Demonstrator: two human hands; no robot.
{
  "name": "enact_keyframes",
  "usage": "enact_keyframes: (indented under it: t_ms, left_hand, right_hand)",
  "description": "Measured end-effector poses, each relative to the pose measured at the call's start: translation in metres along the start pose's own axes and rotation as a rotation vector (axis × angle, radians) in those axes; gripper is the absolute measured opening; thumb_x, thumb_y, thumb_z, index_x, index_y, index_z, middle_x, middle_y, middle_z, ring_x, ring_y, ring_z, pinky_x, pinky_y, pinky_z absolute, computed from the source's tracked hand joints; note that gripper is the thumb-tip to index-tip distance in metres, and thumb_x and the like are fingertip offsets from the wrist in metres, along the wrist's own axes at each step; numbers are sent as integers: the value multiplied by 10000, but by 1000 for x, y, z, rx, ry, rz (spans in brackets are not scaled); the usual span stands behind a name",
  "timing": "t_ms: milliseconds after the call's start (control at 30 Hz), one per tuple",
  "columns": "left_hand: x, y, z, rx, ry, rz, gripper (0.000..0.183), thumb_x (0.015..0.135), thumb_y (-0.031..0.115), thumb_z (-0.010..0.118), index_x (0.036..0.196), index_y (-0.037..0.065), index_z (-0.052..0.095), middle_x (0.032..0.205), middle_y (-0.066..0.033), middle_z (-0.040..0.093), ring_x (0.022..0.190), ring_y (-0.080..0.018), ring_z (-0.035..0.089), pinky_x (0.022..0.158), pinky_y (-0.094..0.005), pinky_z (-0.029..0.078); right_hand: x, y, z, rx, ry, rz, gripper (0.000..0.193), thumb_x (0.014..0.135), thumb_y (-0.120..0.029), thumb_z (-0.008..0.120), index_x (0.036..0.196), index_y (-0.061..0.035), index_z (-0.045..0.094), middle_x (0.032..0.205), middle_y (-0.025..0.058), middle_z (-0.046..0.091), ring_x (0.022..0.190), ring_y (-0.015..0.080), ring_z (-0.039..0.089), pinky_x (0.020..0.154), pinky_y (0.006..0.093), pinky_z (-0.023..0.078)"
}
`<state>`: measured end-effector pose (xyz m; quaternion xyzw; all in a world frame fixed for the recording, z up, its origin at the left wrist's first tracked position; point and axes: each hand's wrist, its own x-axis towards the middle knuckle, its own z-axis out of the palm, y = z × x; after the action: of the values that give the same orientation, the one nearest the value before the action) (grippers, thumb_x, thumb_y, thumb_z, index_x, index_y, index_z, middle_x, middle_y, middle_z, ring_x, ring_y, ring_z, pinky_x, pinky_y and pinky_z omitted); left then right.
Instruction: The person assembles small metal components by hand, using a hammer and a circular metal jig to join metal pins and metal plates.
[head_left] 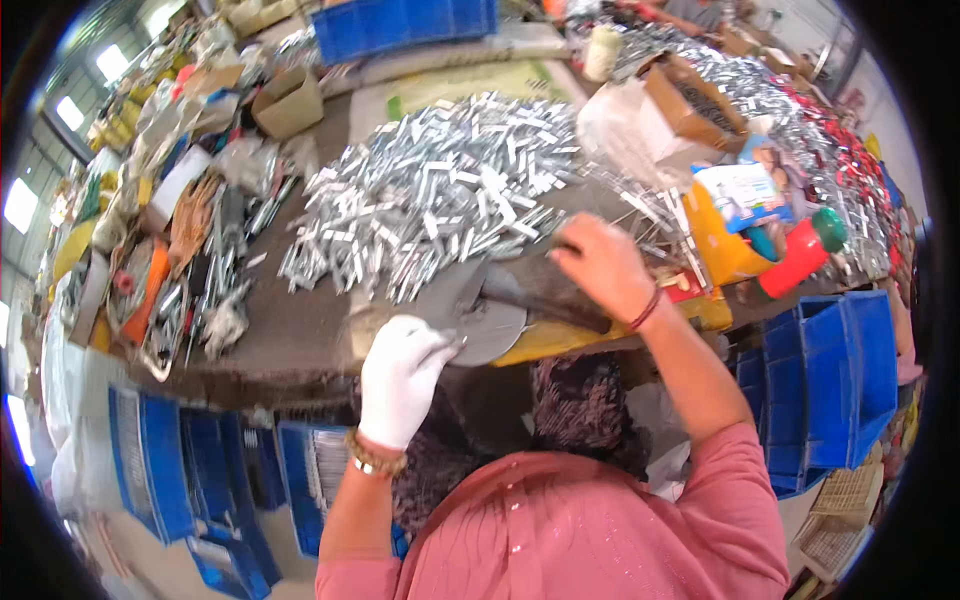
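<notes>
Shiny metal pieces (450, 180) lie in a big heap on the table (320, 320), just past a round grey plate (497, 342) and a dark tool (555, 308). By the plate, the white-gloved left hand (405, 375) has its fingertips close together, and the bare right hand (608, 265), near the heap, has half-curled fingers; I can't tell if either holds anything.

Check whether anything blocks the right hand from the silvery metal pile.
Nothing visible stands between the right hand and the silvery metal pile. The dark bar lies on the hand's near side, not between.
</notes>
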<state>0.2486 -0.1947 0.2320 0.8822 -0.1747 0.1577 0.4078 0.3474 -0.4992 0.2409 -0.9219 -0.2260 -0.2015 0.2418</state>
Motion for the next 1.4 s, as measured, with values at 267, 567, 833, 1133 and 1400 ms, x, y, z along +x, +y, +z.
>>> enact_keyframes:
  t_ms: [267,567,833,1133,1400]
  left_hand:
    - [-17,-1,-4,43,25,-16,144,791,6,840,912,-2,762,877,-125,619,861,-301,631,774,-382,504]
    - [-9,-7,4,18,58,-12,178,763,35,880,910,21,782,873,-118,632,846,-305,636,747,-395,502]
    - [-12,-6,1,17,45,10,190,761,23,875,920,24,772,888,-111,631,853,-304,635,752,-398,503]
    - [-10,-4,-2,60,49,81,100,831,14,810,901,3,739,880,-142,624,875,-320,633,779,-405,506]
    - [-1,-9,0,50,39,40,126,820,66,811,927,48,746,901,-112,642,887,-321,650,783,-410,523]
  right_hand:
    - [-13,-21,13,-295,-83,-194,38,831,-142,678,800,-138,698,900,59,630,916,268,679,814,418,561]
    - [4,-15,18,-238,-202,-64,137,823,-113,726,955,-77,722,982,103,680,945,324,693,824,453,563]
    - [7,-17,22,-267,-300,-35,94,855,-132,695,912,-60,708,949,153,700,906,382,719,782,501,577]
    - [1,-54,2,410,-163,52,280,887,-235,777,1038,-6,717,879,200,742,779,327,755,709,421,583]
    - [-19,-99,39,529,20,-96,184,799,-90,846,873,-2,702,946,127,584,875,309,631,757,436,479]
